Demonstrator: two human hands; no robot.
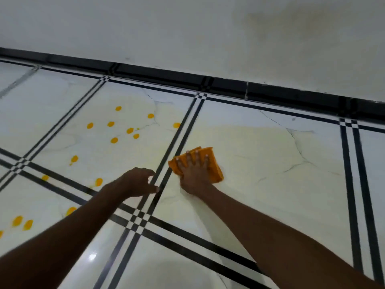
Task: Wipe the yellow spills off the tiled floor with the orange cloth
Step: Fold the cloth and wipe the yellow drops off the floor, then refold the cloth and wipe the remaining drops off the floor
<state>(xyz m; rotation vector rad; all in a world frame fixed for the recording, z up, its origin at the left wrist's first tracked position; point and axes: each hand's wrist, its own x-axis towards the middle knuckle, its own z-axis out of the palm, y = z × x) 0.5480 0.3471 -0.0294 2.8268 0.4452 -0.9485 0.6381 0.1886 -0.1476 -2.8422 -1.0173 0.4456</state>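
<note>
— Where is the orange cloth, and how does it lie?

— Just right of the frame's centre, flat on the tiled floor, folded into a rough rectangle. Its long axis runs from the lower right up toward the upper left, and it lies just right of a black double stripe.

— And the hands?

— The right hand presses down on the cloth, fingers straight and fanned apart, pointing to the top of the frame. The right forearm stretches in from the lower right corner. The left hand hovers over the stripe, left of the cloth, holding nothing; its fingers are loosely curled, thumb toward the cloth. Its forearm comes in from the lower left corner.

— The yellow spills?

— Scattered drops across the tiles in the left half of the frame, well apart from the cloth. A black skirting and a pale wall run along the top.
</note>
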